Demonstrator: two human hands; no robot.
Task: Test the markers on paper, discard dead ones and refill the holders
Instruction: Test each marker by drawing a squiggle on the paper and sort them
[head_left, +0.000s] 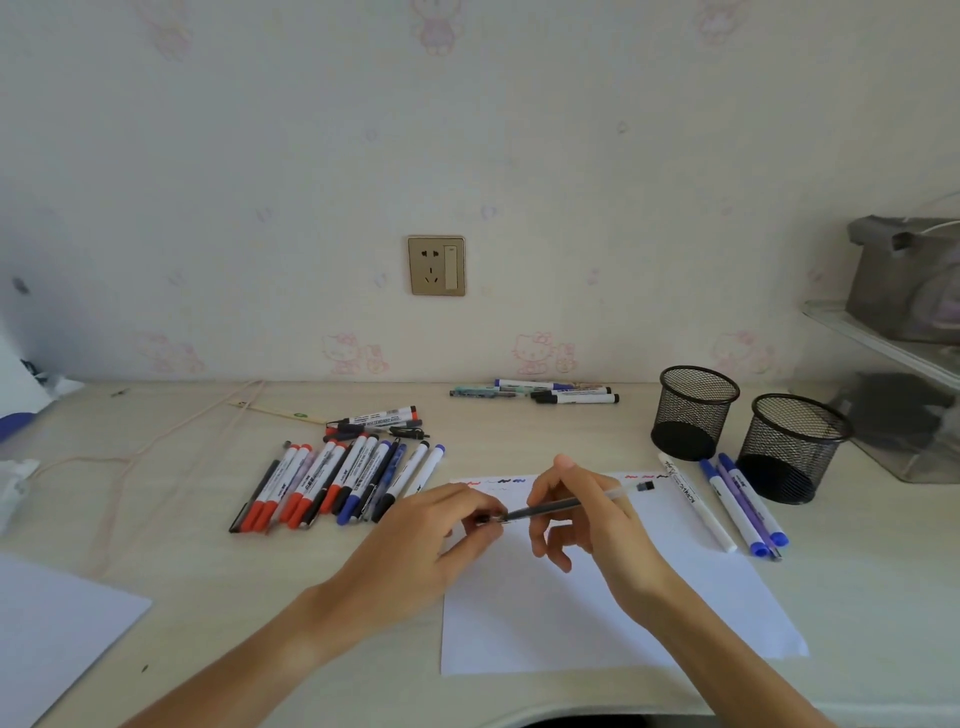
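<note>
Hands meet over the white paper sheet (597, 597) on the tabletop (208, 582). Right hand (576, 514) grips a slim clear-barrelled black pen (571, 503); left hand (441, 525) fingers pinch its cap end. Likely uncapping for a test; next, a scribble beside the earlier marks.
</note>
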